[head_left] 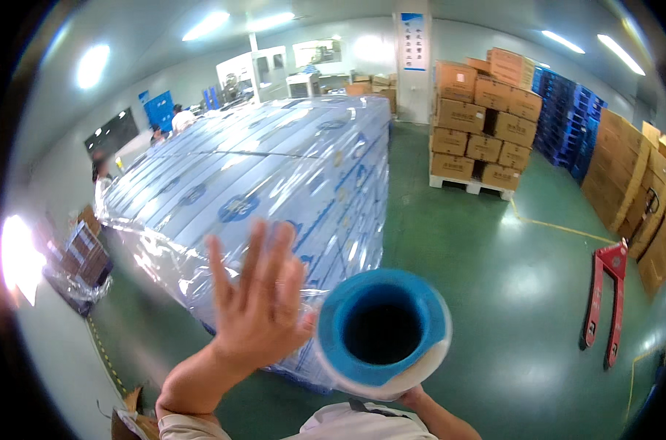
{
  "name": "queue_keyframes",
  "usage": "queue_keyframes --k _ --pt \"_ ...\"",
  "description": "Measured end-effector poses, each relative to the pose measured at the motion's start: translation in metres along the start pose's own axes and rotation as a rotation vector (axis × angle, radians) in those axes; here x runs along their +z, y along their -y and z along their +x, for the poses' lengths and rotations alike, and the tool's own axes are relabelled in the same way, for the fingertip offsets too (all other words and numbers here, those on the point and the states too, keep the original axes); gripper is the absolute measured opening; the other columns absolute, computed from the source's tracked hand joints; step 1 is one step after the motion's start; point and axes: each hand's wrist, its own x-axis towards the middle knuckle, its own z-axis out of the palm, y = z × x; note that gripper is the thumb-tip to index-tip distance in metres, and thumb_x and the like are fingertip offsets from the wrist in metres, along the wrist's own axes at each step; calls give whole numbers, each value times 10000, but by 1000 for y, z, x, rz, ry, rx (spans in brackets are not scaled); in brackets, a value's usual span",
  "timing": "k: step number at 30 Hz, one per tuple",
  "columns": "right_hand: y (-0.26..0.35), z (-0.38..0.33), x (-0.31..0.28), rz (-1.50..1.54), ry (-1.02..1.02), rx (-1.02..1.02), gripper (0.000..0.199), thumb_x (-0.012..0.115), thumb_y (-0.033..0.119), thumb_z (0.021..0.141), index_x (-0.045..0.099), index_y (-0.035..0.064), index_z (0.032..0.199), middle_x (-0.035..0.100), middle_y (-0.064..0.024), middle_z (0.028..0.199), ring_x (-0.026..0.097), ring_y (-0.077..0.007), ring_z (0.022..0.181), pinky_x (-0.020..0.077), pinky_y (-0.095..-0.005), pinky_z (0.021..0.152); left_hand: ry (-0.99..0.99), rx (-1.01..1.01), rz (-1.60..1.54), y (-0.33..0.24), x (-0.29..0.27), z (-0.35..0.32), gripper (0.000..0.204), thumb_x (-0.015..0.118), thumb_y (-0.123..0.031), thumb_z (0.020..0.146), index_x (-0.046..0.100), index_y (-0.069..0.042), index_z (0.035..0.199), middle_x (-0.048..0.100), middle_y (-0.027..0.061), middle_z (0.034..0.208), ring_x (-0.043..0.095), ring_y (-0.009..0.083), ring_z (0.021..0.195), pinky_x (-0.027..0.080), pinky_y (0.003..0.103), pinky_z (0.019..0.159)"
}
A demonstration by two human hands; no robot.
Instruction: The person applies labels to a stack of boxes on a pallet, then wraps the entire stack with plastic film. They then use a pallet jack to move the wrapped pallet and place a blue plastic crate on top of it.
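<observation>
A large pallet load of light blue boxes (201, 176), wrapped in clear stretch film, stands in front of me and to the left. My left hand (256, 315) is raised before its near side, open with fingers spread and slightly blurred. Just right of that hand is a roll of stretch film (382, 282), held on end, its blue core facing up and pale film around it. My right hand (412, 397) grips the roll from below; its fingers are hidden behind it.
Brown cartons (483, 117) are stacked on a white pallet (469, 185) at the back right. Beyond stand blue pallets (564, 117). Flattened cardboard (615, 165) leans at the right, near a red pallet jack (604, 293). People (181, 119) are behind the load at the far left.
</observation>
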Motion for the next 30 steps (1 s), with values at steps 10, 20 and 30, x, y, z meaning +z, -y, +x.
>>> queue_keyframes --k 10,20,30 --pt "9 -3 -8 390 55 108 467 449 420 969 506 121 1324 579 -80 1286 555 -248 1176 422 -478 1033 -347 -470 -412 56 -39 110 586 513 -86 873 362 -52 1438 462 191 1408 438 290 1322 326 440 1114" --pt "4 -16 -4 509 160 336 441 448 341 961 549 41 1268 616 -106 1230 598 -255 1117 451 -439 1016 -388 527 -587 -63 58 82 467 560 -416 920 610 17 1086 638 151 937 619 284 812 505 429 795" --pt "-28 28 -12 747 396 329 378 543 218 929 521 83 1282 623 -83 1163 639 -225 1005 525 -438 899 137 622 -713 -188 70 250 410 744 -229 774 575 -91 1121 587 85 806 578 256 723 454 393 677"
